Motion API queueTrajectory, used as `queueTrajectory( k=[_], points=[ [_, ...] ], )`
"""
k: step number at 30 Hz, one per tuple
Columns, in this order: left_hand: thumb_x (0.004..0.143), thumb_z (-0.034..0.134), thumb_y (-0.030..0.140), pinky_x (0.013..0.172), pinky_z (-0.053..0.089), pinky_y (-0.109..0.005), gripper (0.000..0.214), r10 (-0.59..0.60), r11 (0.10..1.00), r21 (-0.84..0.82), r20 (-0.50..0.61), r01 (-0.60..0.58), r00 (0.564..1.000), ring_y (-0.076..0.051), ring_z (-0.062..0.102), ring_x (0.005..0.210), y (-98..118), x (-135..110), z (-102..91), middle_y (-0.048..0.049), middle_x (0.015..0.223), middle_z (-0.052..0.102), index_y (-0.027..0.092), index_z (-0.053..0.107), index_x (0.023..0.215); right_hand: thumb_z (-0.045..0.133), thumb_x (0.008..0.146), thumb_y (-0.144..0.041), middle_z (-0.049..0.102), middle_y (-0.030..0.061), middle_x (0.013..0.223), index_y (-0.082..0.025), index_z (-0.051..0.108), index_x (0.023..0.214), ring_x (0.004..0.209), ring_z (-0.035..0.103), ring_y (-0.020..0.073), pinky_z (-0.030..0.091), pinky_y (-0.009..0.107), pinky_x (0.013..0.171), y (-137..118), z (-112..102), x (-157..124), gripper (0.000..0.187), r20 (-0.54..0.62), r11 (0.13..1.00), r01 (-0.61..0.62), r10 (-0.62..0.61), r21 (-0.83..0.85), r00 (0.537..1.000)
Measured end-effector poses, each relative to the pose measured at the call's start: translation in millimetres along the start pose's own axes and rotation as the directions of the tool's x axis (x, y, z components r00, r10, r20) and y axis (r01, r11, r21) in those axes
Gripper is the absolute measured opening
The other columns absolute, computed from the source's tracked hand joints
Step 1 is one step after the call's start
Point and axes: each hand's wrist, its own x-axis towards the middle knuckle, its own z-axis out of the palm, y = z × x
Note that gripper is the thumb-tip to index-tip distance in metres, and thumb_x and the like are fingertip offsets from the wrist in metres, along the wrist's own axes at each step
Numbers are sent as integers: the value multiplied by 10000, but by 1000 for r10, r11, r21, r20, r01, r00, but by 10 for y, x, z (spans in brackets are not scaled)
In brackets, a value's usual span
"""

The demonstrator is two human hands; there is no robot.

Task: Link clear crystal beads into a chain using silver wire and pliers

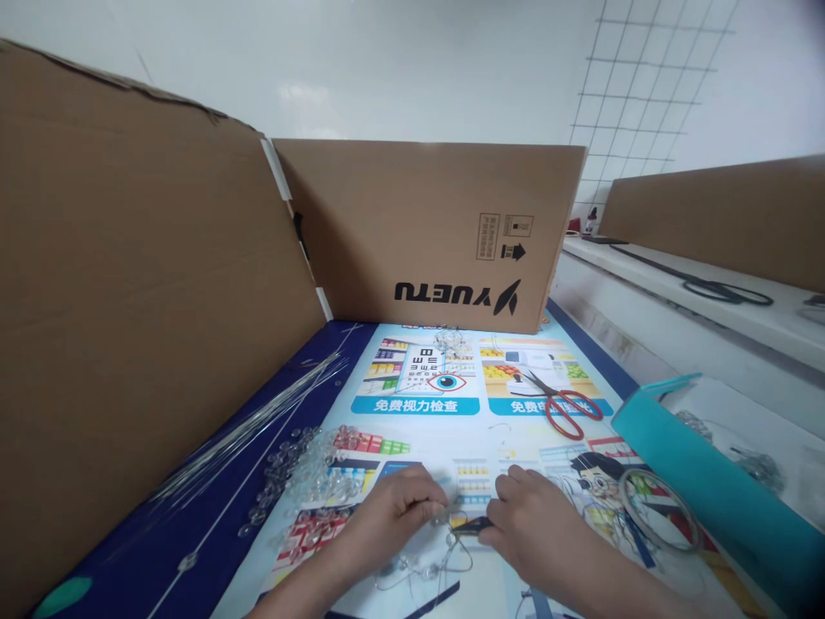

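My left hand [400,520] pinches a loop of wire strung with clear beads [430,569] just above the printed sheet. My right hand [541,529] is closed around pliers [473,525], their handles mostly hidden in the fist. The dark plier jaws point left and meet the wire close to my left fingertips; whether they clamp it is too small to tell. Loose ends of the wire curve out below. Many clear round beads [302,473] lie scattered left of my left hand.
Straight thin wires [258,417] lie in a bundle at left. Scissors with red handles [559,402] rest beyond my right hand. A wire coil [694,526] and a teal box [715,481] stand at right. Cardboard panels [412,232] wall the back and left.
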Motion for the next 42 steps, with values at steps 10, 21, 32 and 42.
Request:
queueTrajectory(
  k=[10,21,32,42],
  points=[
    [865,537,277,697,393,-225,195,4,997,-76,15,-3,1000,-145,568,758,-45,-22,0,-24,751,630,175,670,767,476,877,-330,557,56,776,-208,624,753,826,459,227,284,348,703,0,1,7,228,6,1000,10,-10,-7,1000],
    [865,533,246,712,393,-218,175,-7,998,-69,68,12,998,-136,568,772,-48,-13,-38,-15,769,632,174,667,779,523,855,-344,554,48,829,-202,614,786,843,449,218,287,345,745,27,-47,-15,182,-36,997,-61,63,46,997],
    [852,541,212,692,387,-208,169,-11,998,-56,46,13,999,-126,559,739,-60,-16,-37,-1,735,612,157,626,717,543,839,-328,546,51,834,-204,617,783,838,434,216,276,338,712,-33,-64,49,155,-76,998,-63,65,30,995],
    [823,525,139,687,389,-205,102,-41,999,-11,22,41,999,-123,538,742,18,-14,-34,11,769,590,183,609,784,601,810,-324,557,34,782,-203,607,750,810,445,216,283,334,703,-9,64,93,135,-114,1000,-12,9,-21,993]
  ],
)
